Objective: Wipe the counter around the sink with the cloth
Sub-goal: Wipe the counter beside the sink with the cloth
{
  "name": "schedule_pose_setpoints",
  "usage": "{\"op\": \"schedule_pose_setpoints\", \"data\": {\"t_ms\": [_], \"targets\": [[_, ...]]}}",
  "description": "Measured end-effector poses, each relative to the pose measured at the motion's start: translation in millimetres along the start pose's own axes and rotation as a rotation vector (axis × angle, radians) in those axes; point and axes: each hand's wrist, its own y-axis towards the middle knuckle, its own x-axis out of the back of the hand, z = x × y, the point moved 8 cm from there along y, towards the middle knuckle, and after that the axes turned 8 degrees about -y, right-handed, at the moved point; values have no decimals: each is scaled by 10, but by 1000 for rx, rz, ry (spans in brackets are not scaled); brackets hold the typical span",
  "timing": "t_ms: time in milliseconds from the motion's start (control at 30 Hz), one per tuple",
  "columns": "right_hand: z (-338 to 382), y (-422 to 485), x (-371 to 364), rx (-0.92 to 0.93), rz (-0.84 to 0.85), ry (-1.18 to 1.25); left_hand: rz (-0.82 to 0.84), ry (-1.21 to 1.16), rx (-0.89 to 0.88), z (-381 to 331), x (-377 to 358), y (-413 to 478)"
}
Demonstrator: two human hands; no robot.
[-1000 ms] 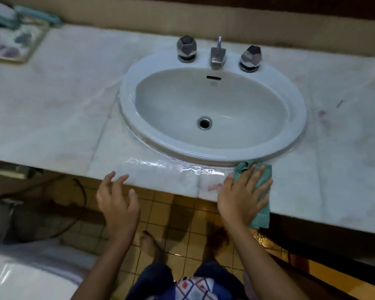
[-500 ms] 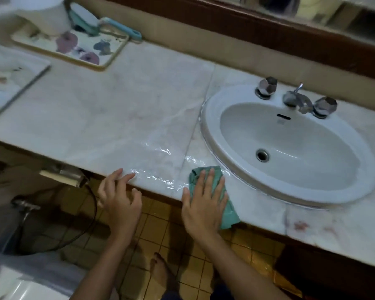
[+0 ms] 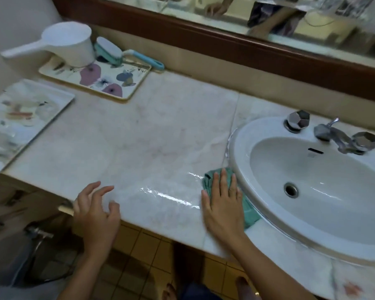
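Note:
A green cloth [image 3: 208, 177] lies flat on the pale marble counter [image 3: 160, 137], right against the left rim of the white oval sink [image 3: 240, 148]. My right hand [image 3: 222, 204] presses on the cloth with straight fingers and covers most of it. A wet shiny streak runs along the counter's front edge to the left of the cloth. My left hand [image 3: 94, 210] hovers at the front edge with loosely curled fingers and holds nothing.
A flowered tray [image 3: 126, 92] at the back left carries a white scoop [image 3: 69, 45] and a blue-handled brush [image 3: 117, 54]. Another tray [image 3: 52, 109] sits at the far left. Chrome taps [image 3: 331, 133] stand behind the basin. A mirror with a wooden frame runs along the wall.
My right hand has slid the cloth leftward along the front of the sink to its left rim, leaving a wet streak. The view has swung left. My left hand stays at the counter edge.

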Motion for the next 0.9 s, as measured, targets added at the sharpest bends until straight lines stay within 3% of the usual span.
{"op": "schedule_pose_setpoints", "data": {"t_ms": [233, 367, 433, 533, 600, 633, 767, 900], "targets": [[325, 1565, 76, -169, -39, 23, 58, 162, 82, 283, -169, 787], [440, 2247, 138, -285, -17, 58, 24, 179, 87, 306, -162, 760], [757, 2294, 114, -186, -13, 67, 13, 174, 97, 309, -155, 772], [1318, 1728, 4, 216, -24, -13, 11, 182, 88, 282, -152, 810], [1277, 1319, -46, 388, 0, -35, 11, 188, 83, 283, -138, 831], [1128, 1258, -62, 389, 5, -32, 12, 194, 86, 296, -135, 831], [396, 1828, 67, -21, -73, -41, 24, 197, 80, 320, -148, 835], [152, 2717, 196, -369, -40, 50, 30, 198, 72, 329, -156, 817]]}}
